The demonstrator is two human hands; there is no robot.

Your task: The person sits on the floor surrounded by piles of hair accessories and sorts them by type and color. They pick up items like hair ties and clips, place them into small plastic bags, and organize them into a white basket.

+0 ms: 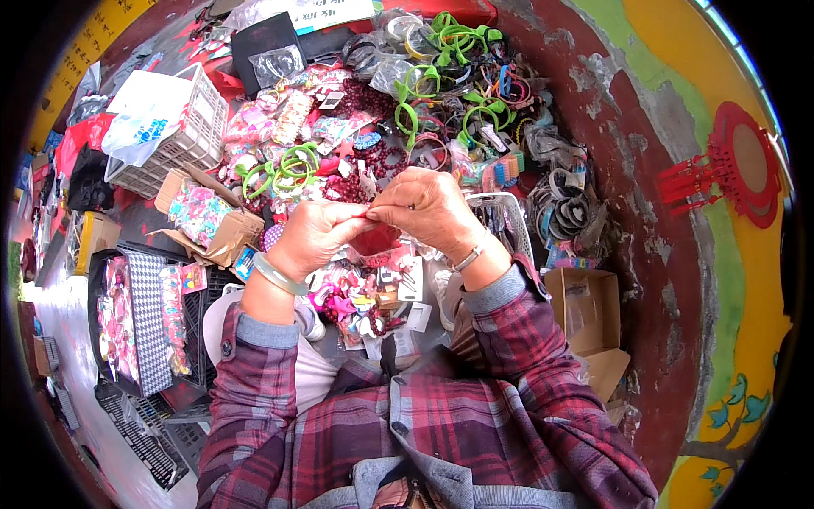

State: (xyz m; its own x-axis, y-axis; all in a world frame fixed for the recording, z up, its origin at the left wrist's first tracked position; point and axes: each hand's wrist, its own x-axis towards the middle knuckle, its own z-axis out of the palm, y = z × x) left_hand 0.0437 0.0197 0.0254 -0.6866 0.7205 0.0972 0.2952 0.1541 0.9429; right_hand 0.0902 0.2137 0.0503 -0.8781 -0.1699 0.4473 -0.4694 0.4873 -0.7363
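Note:
In front of my chest, my left hand (pixel 307 236) and my right hand (pixel 431 210) meet with their fingertips pinched together. A tiny reddish bit shows where they touch, too small to name. Just below the fingers is a red patch (pixel 375 241), and I cannot tell whether it hangs from them or lies behind. Under my hands sits a heap of small accessories, with a pink star-shaped piece (pixel 341 306) and white cards (pixel 412 280). Bright green headbands (pixel 292 170) lie beyond my left hand, and dark red bead strings (pixel 356 102) spread further back.
At left stand a white plastic crate (pixel 208 110), an open cardboard box (pixel 242 222) of colourful packets and a houndstooth-patterned bin (pixel 151 327). A white basket (pixel 519 222) and an empty-looking carton (pixel 585 307) are at right, beside a painted wall (pixel 653 127). More headbands (pixel 462 38) pile up at the back.

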